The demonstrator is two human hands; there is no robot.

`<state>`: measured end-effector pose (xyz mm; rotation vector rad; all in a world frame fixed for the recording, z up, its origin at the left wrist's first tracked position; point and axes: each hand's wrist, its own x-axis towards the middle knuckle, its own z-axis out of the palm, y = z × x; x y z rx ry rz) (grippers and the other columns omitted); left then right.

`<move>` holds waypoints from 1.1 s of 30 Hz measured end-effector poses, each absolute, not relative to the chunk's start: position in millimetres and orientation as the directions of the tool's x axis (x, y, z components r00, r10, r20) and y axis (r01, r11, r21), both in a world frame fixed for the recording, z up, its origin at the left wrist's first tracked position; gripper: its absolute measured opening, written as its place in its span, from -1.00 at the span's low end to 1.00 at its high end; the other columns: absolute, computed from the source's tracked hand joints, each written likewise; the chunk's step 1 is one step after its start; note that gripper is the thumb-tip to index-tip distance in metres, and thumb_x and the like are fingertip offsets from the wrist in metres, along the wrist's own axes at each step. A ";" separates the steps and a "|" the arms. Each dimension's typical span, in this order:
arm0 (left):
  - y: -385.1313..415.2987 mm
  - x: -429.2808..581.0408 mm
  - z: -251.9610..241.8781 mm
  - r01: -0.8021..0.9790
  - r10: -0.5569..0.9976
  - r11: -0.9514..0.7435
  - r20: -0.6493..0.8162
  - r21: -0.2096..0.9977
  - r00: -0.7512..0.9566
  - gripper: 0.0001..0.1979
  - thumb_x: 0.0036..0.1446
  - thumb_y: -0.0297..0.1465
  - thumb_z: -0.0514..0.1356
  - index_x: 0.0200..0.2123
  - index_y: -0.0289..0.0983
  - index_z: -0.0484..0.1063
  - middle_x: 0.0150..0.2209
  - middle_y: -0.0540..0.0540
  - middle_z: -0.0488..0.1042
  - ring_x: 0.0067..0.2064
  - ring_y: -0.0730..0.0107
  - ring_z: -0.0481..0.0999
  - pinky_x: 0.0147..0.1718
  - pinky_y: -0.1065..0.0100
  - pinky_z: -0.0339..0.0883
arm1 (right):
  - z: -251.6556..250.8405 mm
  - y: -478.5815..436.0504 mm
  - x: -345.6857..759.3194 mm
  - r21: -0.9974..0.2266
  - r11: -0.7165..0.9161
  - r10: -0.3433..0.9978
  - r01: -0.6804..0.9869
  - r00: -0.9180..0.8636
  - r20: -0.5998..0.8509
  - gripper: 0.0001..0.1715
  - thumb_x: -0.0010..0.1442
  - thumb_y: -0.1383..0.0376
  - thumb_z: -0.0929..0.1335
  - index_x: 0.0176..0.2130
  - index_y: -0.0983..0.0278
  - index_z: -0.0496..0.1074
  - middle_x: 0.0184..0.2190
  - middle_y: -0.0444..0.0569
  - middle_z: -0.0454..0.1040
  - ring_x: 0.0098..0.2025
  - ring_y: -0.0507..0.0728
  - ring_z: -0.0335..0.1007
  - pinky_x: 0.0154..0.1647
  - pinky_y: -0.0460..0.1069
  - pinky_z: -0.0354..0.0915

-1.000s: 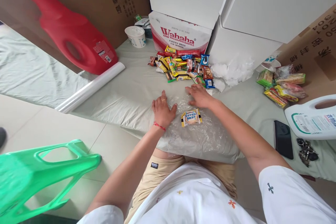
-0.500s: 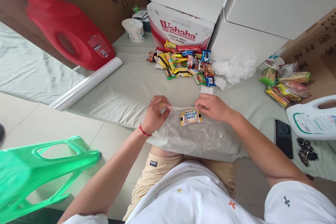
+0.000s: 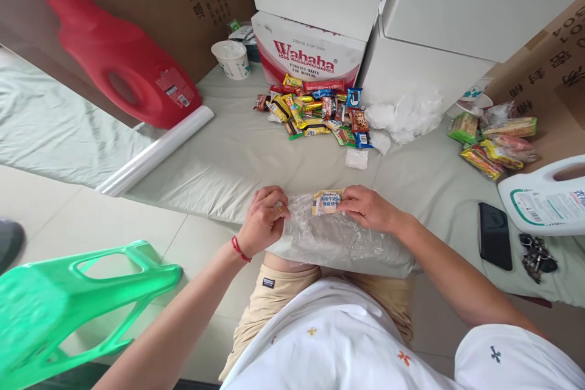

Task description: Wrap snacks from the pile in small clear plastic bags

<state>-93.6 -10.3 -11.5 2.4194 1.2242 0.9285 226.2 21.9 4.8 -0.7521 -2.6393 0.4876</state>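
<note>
A sheet of clear plastic film [image 3: 320,241] lies crinkled over the front edge of the green-grey sheet. My left hand [image 3: 265,219], with a red cord bracelet and a ring, is closed on the film's left side. On the film's far part lies a small yellow and white biscuit packet [image 3: 326,202] with blue print. My right hand [image 3: 370,208] pinches at the packet's right end, and its fingers cover that corner. Whether film is caught between those fingers too, I cannot tell. A folded white piece of plastic [image 3: 356,158] lies just beyond the packet.
A pile of wrapped snacks [image 3: 315,113] lies before a Wahaha carton [image 3: 308,52]. Crumpled clear plastic [image 3: 406,116] is beside it. To the left are a film roll [image 3: 155,152], red jug [image 3: 123,73] and green stool [image 3: 91,292]; right, a phone [image 3: 495,236], keys [image 3: 538,257] and white jug [image 3: 546,198].
My left hand has moved left and down with the film. My right hand has come down from the film's far edge to the packet's right end. The packet shows its print differently.
</note>
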 end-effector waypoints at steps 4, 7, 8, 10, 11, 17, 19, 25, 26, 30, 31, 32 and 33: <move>-7.3 -70.9 17.9 0.620 0.800 -0.596 0.445 0.510 0.403 -0.76 0.15 -0.49 0.12 -0.30 -0.15 0.59 -0.15 -0.16 0.57 0.09 0.08 0.45 0.08 -0.02 0.35 | 1.9 22.1 224.1 -0.423 0.806 0.542 0.414 -0.803 0.247 -0.67 0.38 0.41 0.26 -0.04 0.17 0.56 -0.19 0.05 0.49 -0.16 0.16 0.42 -0.10 0.07 0.32; 2.1 -43.7 22.6 0.500 0.685 -0.725 0.418 0.474 0.597 -0.68 0.29 -0.45 0.08 -0.06 -0.11 0.61 0.04 -0.15 0.57 0.11 0.15 0.46 0.11 0.05 0.33 | -0.3 21.4 224.0 -0.421 0.800 0.557 0.427 -0.790 0.256 -0.68 0.39 0.40 0.26 -0.05 0.17 0.57 -0.20 0.04 0.49 -0.17 0.15 0.42 -0.11 0.07 0.32; 5.4 -36.1 19.2 0.450 0.640 -0.759 0.411 0.472 0.649 -0.67 0.32 -0.45 0.07 -0.04 -0.09 0.60 0.04 -0.14 0.57 0.05 0.19 0.48 0.06 0.10 0.35 | -0.2 20.4 225.1 -0.418 0.798 0.562 0.433 -0.786 0.257 -0.68 0.39 0.40 0.25 -0.06 0.18 0.56 -0.21 0.04 0.49 -0.18 0.15 0.41 -0.12 0.07 0.32; 10.6 -26.4 7.7 0.384 0.587 -0.787 0.394 0.483 0.707 -0.67 0.36 -0.45 0.06 -0.03 -0.09 0.61 0.00 -0.15 0.57 -0.06 0.26 0.48 -0.04 0.21 0.39 | 1.8 15.6 229.2 -0.406 0.797 0.570 0.446 -0.778 0.263 -0.69 0.40 0.39 0.25 -0.07 0.18 0.56 -0.22 0.04 0.48 -0.19 0.15 0.40 -0.13 0.07 0.32; 12.2 -24.3 1.1 0.376 0.585 -0.784 0.386 0.493 0.713 -0.67 0.37 -0.45 0.06 -0.04 -0.10 0.62 -0.04 -0.15 0.57 -0.09 0.27 0.47 -0.09 0.25 0.39 | 3.5 11.0 232.1 -0.396 0.794 0.580 0.461 -0.769 0.269 -0.70 0.40 0.39 0.25 -0.08 0.19 0.56 -0.21 0.05 0.48 -0.18 0.16 0.39 -0.13 0.08 0.33; 11.9 -28.5 -19.5 0.420 0.628 -0.753 0.359 0.507 0.691 -0.68 0.39 -0.40 0.06 -0.06 -0.12 0.63 -0.23 -0.14 0.48 -0.18 0.29 0.42 -0.20 0.31 0.37 | 0.6 -50.3 245.7 -0.373 0.739 0.665 0.560 -0.693 0.279 -0.86 0.35 0.27 0.37 -0.10 0.21 0.53 -0.13 0.09 0.51 -0.10 0.23 0.36 -0.06 0.17 0.34; 11.0 -28.5 -19.0 0.426 0.637 -0.743 0.349 0.516 0.687 -0.67 0.40 -0.39 0.05 -0.05 -0.12 0.63 -0.25 -0.13 0.47 -0.20 0.30 0.41 -0.20 0.32 0.37 | -10.5 -72.8 245.6 -0.373 0.734 0.666 0.568 -0.709 0.230 -0.79 0.31 0.22 0.42 -0.04 0.17 0.53 -0.10 0.10 0.53 -0.05 0.27 0.38 -0.04 0.22 0.35; 9.4 -27.2 -17.6 0.424 0.650 -0.729 0.349 0.537 0.675 -0.64 0.40 -0.40 0.03 -0.02 -0.10 0.63 -0.29 -0.13 0.47 -0.21 0.29 0.41 -0.22 0.30 0.37 | -34.7 -98.1 234.3 -0.399 0.666 0.745 0.630 -0.592 0.308 -0.67 0.32 0.44 0.32 -0.04 0.10 0.55 -0.24 0.03 0.55 -0.13 0.24 0.38 -0.12 0.18 0.37; 9.3 -27.0 -17.3 0.427 0.653 -0.725 0.342 0.540 0.676 -0.65 0.40 -0.40 0.04 -0.01 -0.10 0.63 -0.29 -0.13 0.47 -0.21 0.29 0.42 -0.22 0.29 0.37 | -32.6 -96.8 231.7 -0.424 0.662 0.748 0.618 -0.581 0.320 -0.67 0.32 0.44 0.32 -0.05 0.10 0.56 -0.24 0.02 0.56 -0.13 0.24 0.38 -0.12 0.18 0.37; 9.5 -25.5 -14.5 0.444 0.669 -0.702 0.302 0.557 0.679 -0.64 0.35 -0.45 0.06 -0.02 -0.10 0.64 -0.28 -0.14 0.47 -0.20 0.27 0.43 -0.21 0.28 0.38 | -9.3 -83.8 222.2 -0.535 0.613 0.786 0.582 -0.516 0.340 -0.72 0.35 0.39 0.33 -0.04 0.07 0.53 -0.15 0.03 0.54 -0.09 0.22 0.39 -0.05 0.16 0.40; 9.7 -25.0 -13.6 0.451 0.674 -0.696 0.294 0.558 0.677 -0.63 0.32 -0.48 0.06 -0.02 -0.10 0.64 -0.29 -0.14 0.47 -0.20 0.27 0.43 -0.21 0.28 0.38 | -2.1 -78.7 220.1 -0.556 0.595 0.801 0.581 -0.490 0.345 -0.74 0.36 0.37 0.32 -0.04 0.07 0.51 -0.13 0.04 0.52 -0.09 0.22 0.40 -0.04 0.16 0.40; 10.0 -24.5 -12.8 0.459 0.679 -0.692 0.287 0.558 0.675 -0.61 0.30 -0.51 0.06 -0.03 -0.10 0.64 -0.29 -0.13 0.46 -0.20 0.27 0.43 -0.22 0.28 0.37 | 4.8 -72.9 218.1 -0.571 0.577 0.815 0.584 -0.459 0.353 -0.76 0.38 0.35 0.31 -0.04 0.07 0.50 -0.11 0.04 0.51 -0.09 0.21 0.41 -0.04 0.14 0.41; 10.2 -24.1 -12.0 0.466 0.683 -0.689 0.282 0.555 0.674 -0.59 0.27 -0.54 0.06 -0.03 -0.09 0.65 -0.30 -0.13 0.46 -0.20 0.26 0.43 -0.23 0.28 0.37 | 10.8 -66.4 216.0 -0.582 0.559 0.829 0.591 -0.427 0.362 -0.76 0.40 0.34 0.29 -0.03 0.08 0.49 -0.09 0.05 0.49 -0.09 0.19 0.43 -0.05 0.11 0.41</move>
